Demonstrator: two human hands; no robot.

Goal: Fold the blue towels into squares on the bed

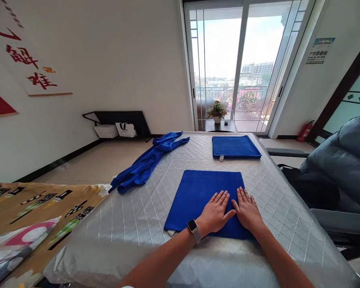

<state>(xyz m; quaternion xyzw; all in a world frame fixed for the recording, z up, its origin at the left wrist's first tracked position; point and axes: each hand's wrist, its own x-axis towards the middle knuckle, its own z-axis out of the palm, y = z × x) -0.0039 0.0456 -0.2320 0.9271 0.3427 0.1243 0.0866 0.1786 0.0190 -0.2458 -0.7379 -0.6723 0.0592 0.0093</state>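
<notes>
A blue towel (198, 192), folded into a flat rectangle, lies on the silvery quilted mattress (138, 224) before me. Flat on its right half rests my left hand (216, 212), fingers stretched out; a watch (193, 226) is on that wrist. Close beside it, my right hand (247, 209) presses the towel's right edge with its fingers extended. The two thumbs nearly meet. Neither hand grips anything. A small white tag (171, 233) shows at the towel's near left corner. Farther back lies a second folded blue towel (235, 146). Crumpled blue cloth (150, 160) lies along the mattress's left edge.
At the left, a patterned tan cover (78, 192) adjoins the mattress. A dark grey armchair (345, 160) stands close on the right. Beyond the far edge are a small table (220, 126) with a potted plant (217, 110) and sliding glass doors (243, 52).
</notes>
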